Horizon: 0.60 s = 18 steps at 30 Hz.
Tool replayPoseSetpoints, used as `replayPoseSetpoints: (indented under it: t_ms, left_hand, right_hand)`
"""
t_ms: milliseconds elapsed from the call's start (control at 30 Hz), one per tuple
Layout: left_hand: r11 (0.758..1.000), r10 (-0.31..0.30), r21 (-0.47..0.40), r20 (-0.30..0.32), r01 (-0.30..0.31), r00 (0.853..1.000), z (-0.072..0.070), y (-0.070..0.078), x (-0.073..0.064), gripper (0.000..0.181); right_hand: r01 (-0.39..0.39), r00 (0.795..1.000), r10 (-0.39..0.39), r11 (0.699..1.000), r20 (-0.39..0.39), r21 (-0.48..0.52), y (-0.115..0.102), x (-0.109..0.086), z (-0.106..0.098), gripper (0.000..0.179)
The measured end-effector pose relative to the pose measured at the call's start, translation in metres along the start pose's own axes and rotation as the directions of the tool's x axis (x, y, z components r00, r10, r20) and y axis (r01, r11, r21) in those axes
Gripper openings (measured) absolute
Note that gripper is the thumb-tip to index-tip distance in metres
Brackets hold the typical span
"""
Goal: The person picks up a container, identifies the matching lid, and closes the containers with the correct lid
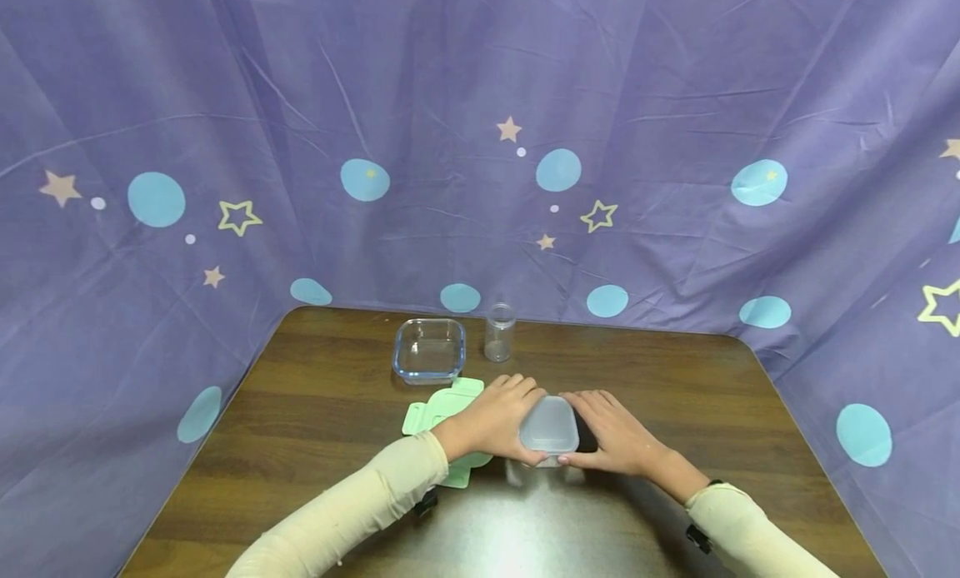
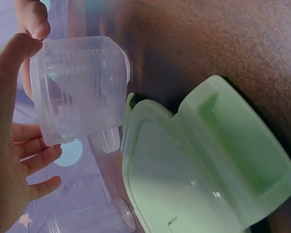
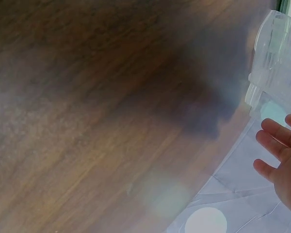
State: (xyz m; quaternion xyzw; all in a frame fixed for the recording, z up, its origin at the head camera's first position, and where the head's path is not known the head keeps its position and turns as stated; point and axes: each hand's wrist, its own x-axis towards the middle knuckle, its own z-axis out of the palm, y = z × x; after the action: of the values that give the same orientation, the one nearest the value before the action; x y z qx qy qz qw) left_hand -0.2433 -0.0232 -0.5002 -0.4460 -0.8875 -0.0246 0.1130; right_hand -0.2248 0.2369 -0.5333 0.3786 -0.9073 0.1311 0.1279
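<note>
Okay, from my end of the feed: left hand (image 1: 495, 421) grips one side of a translucent, rounded-square plastic container (image 1: 550, 428), thumb on the near rim edge, fingers fanned along the far side. Right hand (image 1: 617, 439) holds the opposite side, thumb near corner, fingertips at the far corner, other fingers loosely spread. So I've got the container directly between both hands; can't tell whether its base touches the brown wood-grain table (image 1: 675, 395). Just left of the left hand, partly under that wrist: a pale green plastic lid with side flaps (image 1: 442, 403). Beyond the left hand I see a square clear glass dish with bluish rim (image 1: 429, 376), and right beside it, upright, a clear cylindrical jar (image 1: 498, 338). Purple star-print cloth (image 1: 450, 103) hangs past both hands.
</note>
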Motion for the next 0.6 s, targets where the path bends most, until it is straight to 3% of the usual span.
replayPoseSetpoints:
  t_ms: [600]
  left_hand:
    - [0.996, -0.017, -0.083, 0.021, 0.019, 1.000, 0.0032, -0.0005, -0.0009, 0.087]
  right_hand:
    - [-0.003, 1.000, 0.003, 1.000, -0.001, 0.015, -0.0005, -0.0010, 0.0018, 0.093]
